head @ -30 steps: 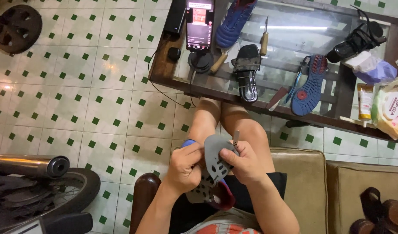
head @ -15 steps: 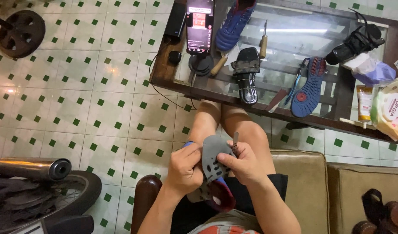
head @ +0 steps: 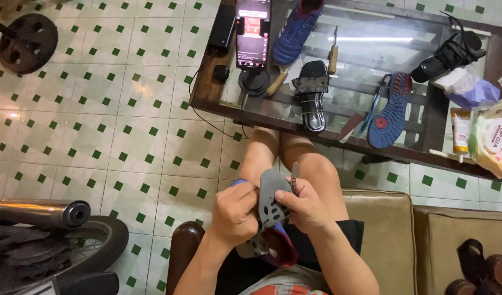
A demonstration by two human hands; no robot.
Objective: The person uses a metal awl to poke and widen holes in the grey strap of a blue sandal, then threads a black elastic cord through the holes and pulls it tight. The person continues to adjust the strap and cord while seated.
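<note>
A grey studded shoe sole (head: 269,195) is held upright over my knees by both hands, above a blue and red shoe (head: 280,247) in my lap. My left hand (head: 234,212) grips the sole's left edge with the thumb on its face. My right hand (head: 304,205) presses on the right edge and also pinches a thin metal tool (head: 294,176) that points up beside the sole. I sit on a tan sofa (head: 383,229).
A glass-topped table (head: 349,136) ahead carries a phone on a stand (head: 253,34), a blue shoe (head: 295,28), a black sandal (head: 312,94), a blue sole (head: 391,112), awls, pliers, a black shoe and packets. A motorbike wheel and exhaust (head: 43,214) stand at the lower left on the tiled floor.
The view has shifted slightly. My hands have stayed on the sole with only small finger movements.
</note>
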